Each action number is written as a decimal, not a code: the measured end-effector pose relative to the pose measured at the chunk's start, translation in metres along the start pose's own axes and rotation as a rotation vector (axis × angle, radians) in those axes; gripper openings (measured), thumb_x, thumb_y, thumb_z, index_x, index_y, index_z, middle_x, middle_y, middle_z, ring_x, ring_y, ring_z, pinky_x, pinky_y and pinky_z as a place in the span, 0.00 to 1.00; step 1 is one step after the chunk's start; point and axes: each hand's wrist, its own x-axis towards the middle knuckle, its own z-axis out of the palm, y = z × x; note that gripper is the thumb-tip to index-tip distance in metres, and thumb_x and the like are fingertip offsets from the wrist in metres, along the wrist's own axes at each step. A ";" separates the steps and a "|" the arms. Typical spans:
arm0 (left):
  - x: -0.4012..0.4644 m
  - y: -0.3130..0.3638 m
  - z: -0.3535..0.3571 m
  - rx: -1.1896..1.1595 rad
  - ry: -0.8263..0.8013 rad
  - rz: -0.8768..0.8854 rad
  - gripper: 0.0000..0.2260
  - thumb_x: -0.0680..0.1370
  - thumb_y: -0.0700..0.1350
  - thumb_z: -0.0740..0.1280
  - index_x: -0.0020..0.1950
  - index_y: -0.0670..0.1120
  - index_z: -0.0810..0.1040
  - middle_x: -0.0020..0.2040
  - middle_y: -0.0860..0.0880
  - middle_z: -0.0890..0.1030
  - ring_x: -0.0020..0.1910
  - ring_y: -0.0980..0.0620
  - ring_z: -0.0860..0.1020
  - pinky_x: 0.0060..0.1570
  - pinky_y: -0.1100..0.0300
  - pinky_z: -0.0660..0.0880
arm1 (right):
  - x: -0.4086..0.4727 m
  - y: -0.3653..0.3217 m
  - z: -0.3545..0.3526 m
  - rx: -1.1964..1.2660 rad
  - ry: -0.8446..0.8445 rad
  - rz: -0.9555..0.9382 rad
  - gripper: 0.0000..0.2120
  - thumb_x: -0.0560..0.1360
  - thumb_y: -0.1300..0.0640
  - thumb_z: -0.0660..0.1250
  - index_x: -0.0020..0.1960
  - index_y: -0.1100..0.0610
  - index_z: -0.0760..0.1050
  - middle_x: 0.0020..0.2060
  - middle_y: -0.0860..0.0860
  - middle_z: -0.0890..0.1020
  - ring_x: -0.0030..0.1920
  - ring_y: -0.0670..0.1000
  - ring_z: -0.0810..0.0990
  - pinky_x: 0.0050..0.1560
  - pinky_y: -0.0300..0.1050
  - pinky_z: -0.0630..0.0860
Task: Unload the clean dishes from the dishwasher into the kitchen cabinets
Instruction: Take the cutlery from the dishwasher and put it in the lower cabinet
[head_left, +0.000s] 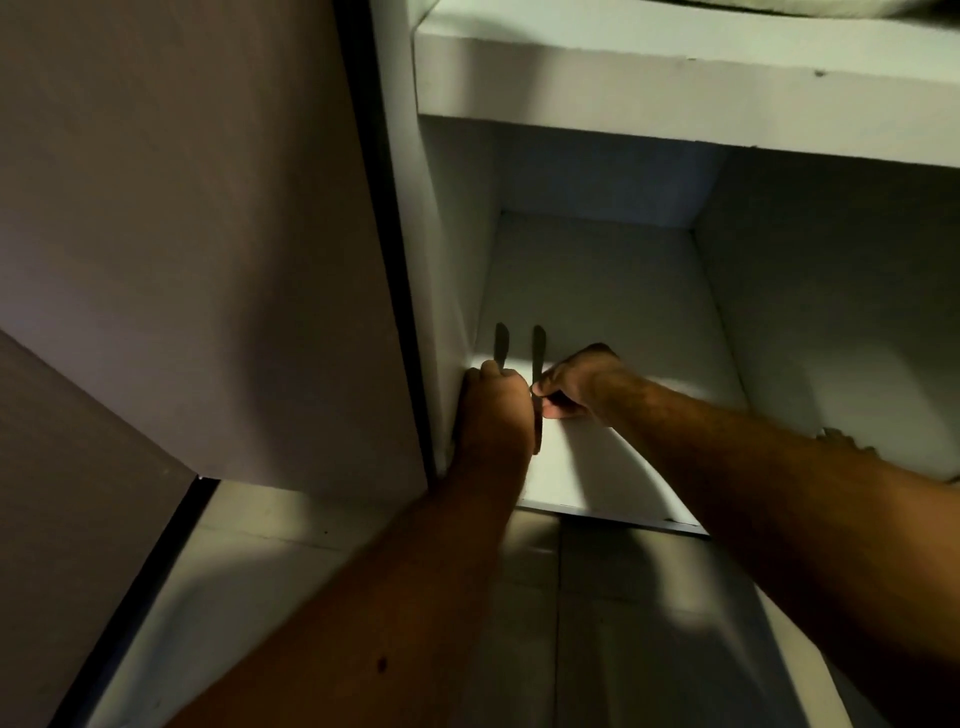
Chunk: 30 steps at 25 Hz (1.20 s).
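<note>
I look up into an open white wall cabinet. Its lower shelf is bare apart from my hands. My left hand grips the handle of a table knife, whose blade points away over the shelf near the cabinet's left wall. My right hand pinches a second table knife, which lies parallel just to the right of the first. Both hands sit at the shelf's front left corner, almost touching.
The open cabinet door hangs at the left. An upper shelf crosses above. A metal hinge shows at the cabinet's right wall, by my right forearm. White tiled wall lies below the cabinet.
</note>
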 end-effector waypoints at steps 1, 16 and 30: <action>0.001 0.000 -0.001 0.025 -0.027 -0.008 0.13 0.76 0.40 0.64 0.60 0.40 0.75 0.60 0.41 0.73 0.59 0.42 0.72 0.58 0.55 0.68 | 0.002 0.001 0.001 -0.017 0.002 0.003 0.05 0.76 0.65 0.70 0.43 0.67 0.77 0.34 0.57 0.80 0.31 0.50 0.79 0.32 0.40 0.80; -0.018 -0.015 0.037 0.252 0.008 0.227 0.15 0.80 0.37 0.52 0.62 0.33 0.72 0.55 0.35 0.75 0.54 0.38 0.74 0.54 0.48 0.75 | 0.013 0.012 0.017 -0.203 0.168 -0.226 0.08 0.72 0.57 0.76 0.47 0.61 0.82 0.42 0.56 0.86 0.42 0.53 0.86 0.50 0.48 0.83; -0.029 -0.016 0.012 0.166 0.196 0.291 0.20 0.53 0.44 0.80 0.41 0.39 0.85 0.35 0.43 0.82 0.36 0.47 0.81 0.43 0.58 0.80 | 0.014 0.001 0.029 -0.419 0.241 -0.321 0.09 0.76 0.55 0.71 0.51 0.60 0.82 0.47 0.55 0.84 0.49 0.53 0.83 0.54 0.48 0.81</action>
